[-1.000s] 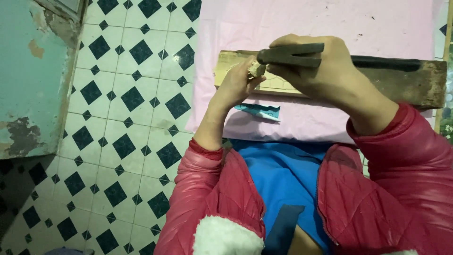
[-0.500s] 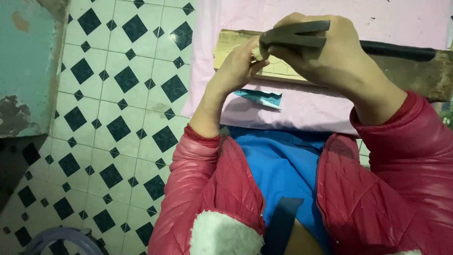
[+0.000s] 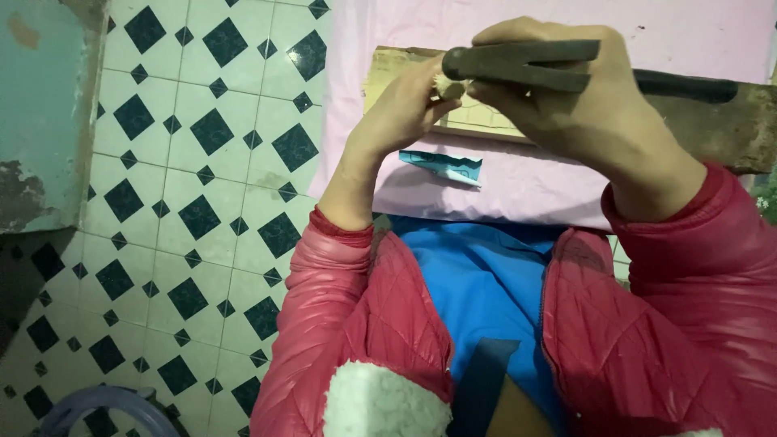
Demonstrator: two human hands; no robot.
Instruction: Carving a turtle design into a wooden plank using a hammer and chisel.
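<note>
Blade (image 3: 522, 63) between both hands (image 3: 486, 97)

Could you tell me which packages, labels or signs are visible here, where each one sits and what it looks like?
Small packet: lies flat on the pink cloth, just below the wooden board and beneath the left hand; a thin, oblong sachet, teal-blue with pale markings too small to make out.
No other packages, labels, signs or screens are in view.
</note>
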